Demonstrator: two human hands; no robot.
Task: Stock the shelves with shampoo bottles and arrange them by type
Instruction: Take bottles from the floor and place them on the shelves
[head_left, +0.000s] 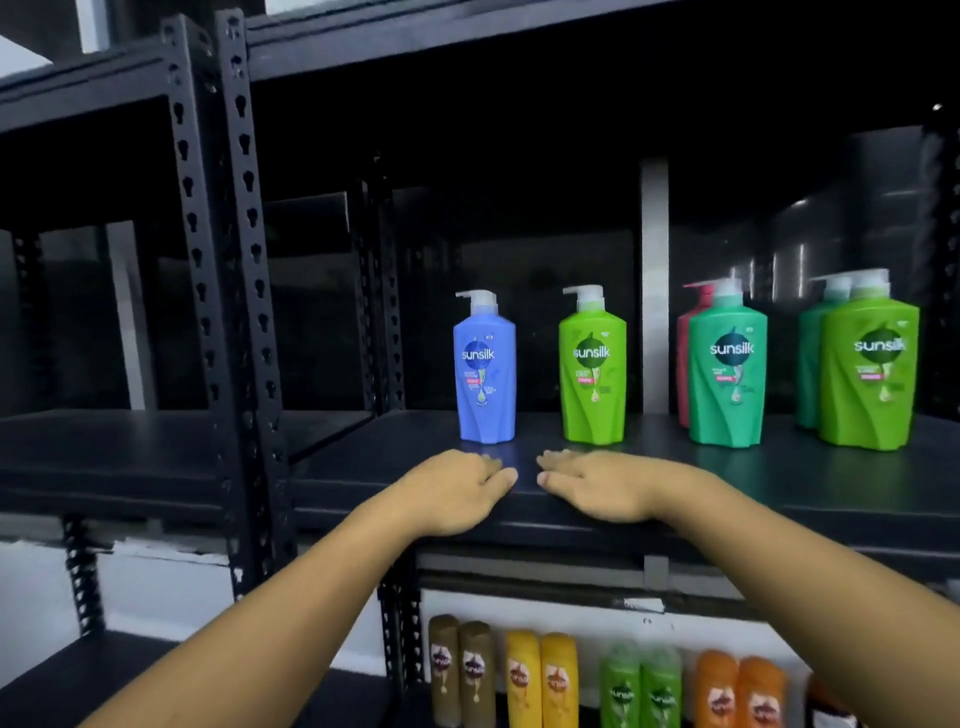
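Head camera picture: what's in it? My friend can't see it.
A left hand and a right hand rest palm-down and empty on a black shelf, in front of a blue pump bottle and a light green pump bottle. Four more pump bottles stand further right, and smaller bottles in brown, yellow, green and orange line the shelf below.

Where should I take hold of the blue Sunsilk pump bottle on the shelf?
Probably its broad body at mid-height, from the front, with the left hand resting just before it. The blue Sunsilk pump bottle stands upright with gaps either side; its pump head looks too narrow for a steady hold.
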